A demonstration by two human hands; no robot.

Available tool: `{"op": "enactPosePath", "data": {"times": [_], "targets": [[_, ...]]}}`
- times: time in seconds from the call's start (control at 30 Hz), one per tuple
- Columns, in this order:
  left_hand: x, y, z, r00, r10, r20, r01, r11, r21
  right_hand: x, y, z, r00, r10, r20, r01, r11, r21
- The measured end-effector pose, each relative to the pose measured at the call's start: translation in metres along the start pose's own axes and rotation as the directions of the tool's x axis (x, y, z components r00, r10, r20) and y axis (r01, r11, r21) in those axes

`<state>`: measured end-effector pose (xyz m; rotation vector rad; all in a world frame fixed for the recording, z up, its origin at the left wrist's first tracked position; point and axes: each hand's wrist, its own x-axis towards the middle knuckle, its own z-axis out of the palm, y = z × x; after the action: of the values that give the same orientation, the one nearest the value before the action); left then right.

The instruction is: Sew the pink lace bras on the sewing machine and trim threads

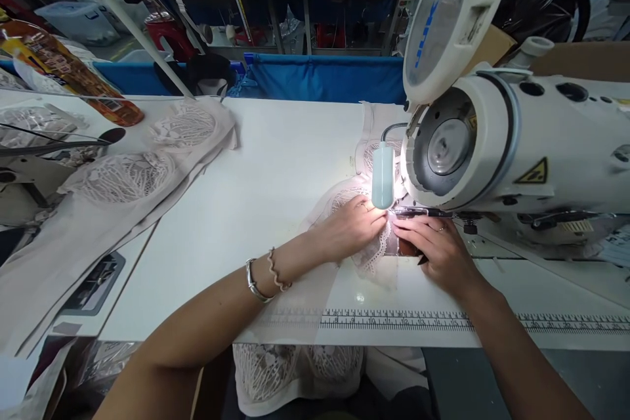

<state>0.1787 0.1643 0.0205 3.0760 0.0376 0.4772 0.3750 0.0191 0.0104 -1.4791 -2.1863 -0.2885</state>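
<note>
A pale pink lace bra lies under the sewing machine's needle area, lit by a small lamp. My left hand rests on its lace left of the needle, fingers bent and closed on the fabric. On the right, my right hand has its fingers together, their tips gripping the fabric edge beside the presser foot. A small dark pointed thing shows under that hand; its kind is unclear. The lamp and machine head hide the needle and part of the fabric.
More lace bras lie piled on the left, beside a tilted bottle. Another lace piece hangs over my lap. A ruler strip runs along the table's front edge. Blue cloth hangs behind the table.
</note>
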Motion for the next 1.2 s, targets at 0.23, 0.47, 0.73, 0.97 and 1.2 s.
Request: {"op": "enactPosePath", "data": {"times": [0.23, 0.47, 0.73, 0.97, 1.2], "targets": [[0.000, 0.004, -0.002, 0.999, -0.046, 0.006, 0.046, 0.998, -0.051, -0.001, 0.000, 0.001, 1.000, 0.015, -0.022, -0.016, 1.000, -0.014], [-0.001, 0.004, 0.001, 1.000, 0.017, -0.008, -0.017, 0.999, -0.039, 0.002, -0.004, -0.001, 0.999, -0.001, -0.037, 0.001, 1.000, 0.005], [-0.001, 0.008, 0.005, 0.995, -0.095, -0.008, 0.095, 0.995, 0.012, -0.002, 0.000, 0.004, 0.999, 0.043, -0.024, -0.044, 0.999, -0.013], [-0.002, 0.014, 0.006, 0.984, -0.178, 0.018, 0.177, 0.984, 0.010, 0.003, -0.005, -0.003, 1.000, 0.012, -0.026, -0.013, 1.000, -0.009], [0.000, 0.023, 0.002, 0.993, 0.111, -0.033, -0.112, 0.993, -0.034, -0.004, 0.002, 0.006, 0.997, 0.073, -0.015, -0.073, 0.997, 0.000]]}}
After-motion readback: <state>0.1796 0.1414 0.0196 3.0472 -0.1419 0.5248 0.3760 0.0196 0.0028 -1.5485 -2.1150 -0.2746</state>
